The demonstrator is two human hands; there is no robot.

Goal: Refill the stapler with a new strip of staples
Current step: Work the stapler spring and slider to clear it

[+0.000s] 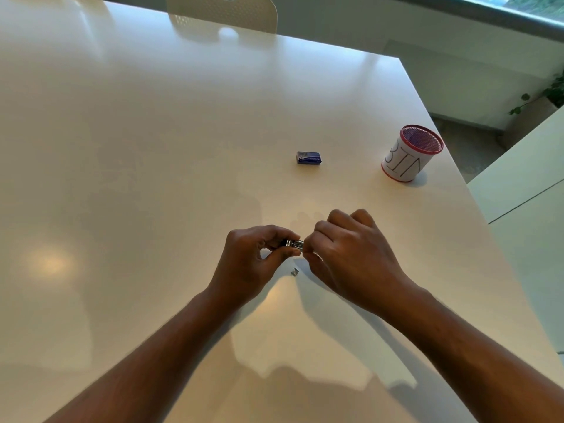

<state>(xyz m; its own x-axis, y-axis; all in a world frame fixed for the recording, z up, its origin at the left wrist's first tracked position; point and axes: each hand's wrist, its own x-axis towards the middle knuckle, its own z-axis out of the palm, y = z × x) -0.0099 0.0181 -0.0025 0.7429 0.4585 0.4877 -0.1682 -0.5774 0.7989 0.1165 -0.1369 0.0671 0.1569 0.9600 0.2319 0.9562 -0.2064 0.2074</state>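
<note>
My left hand grips a small metal stapler between thumb and curled fingers, just above the white table. Facing it, my right hand has its fingers curled at the stapler's right end and pinches something thin and metallic there, mostly hidden. A small loose piece of staples lies on the table just below the two hands. Farther back sits a small blue staple box.
A red mesh cup wrapped in white paper marked "BIN" stands near the table's right edge. A pale chair back shows at the far side. The table's right edge drops to a grey floor, with a second white surface beyond.
</note>
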